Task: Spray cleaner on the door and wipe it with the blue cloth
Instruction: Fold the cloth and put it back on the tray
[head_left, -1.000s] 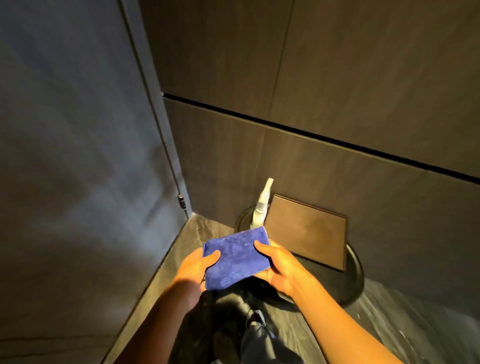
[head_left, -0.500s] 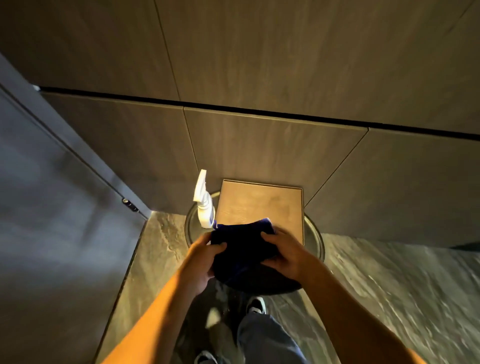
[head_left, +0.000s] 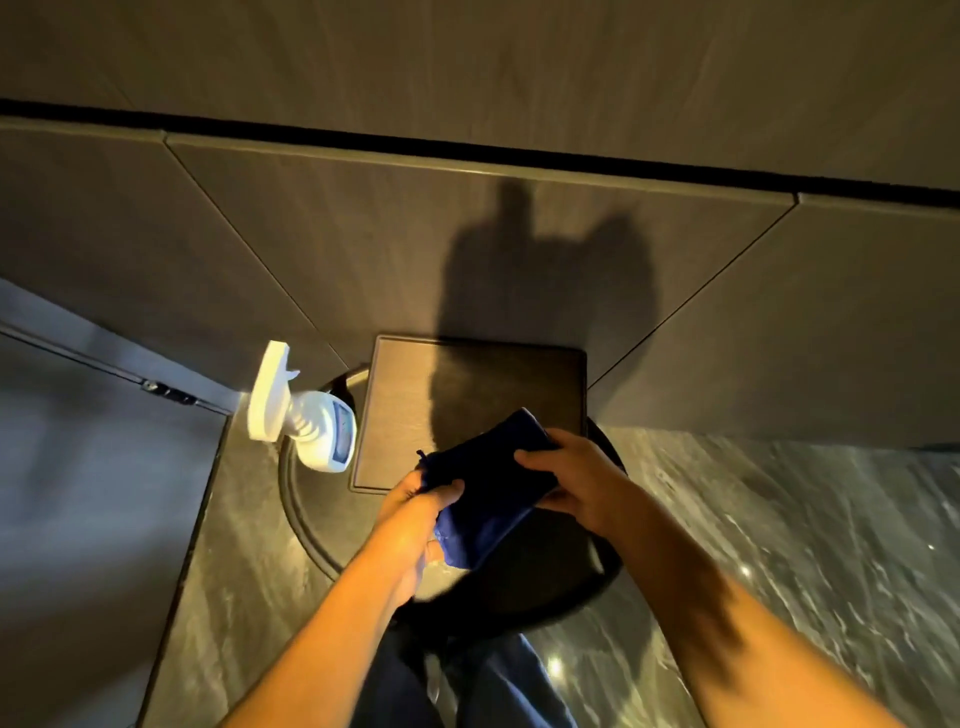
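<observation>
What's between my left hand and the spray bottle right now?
In the head view, only bare surface of the round dark table and a corner of the square brown board lie between the left hand and the spray bottle.

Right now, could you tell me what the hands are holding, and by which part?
Both hold the blue cloth: the left hand has its grip on the cloth's left end, the right hand on its right end. The spray bottle stands untouched.
</observation>
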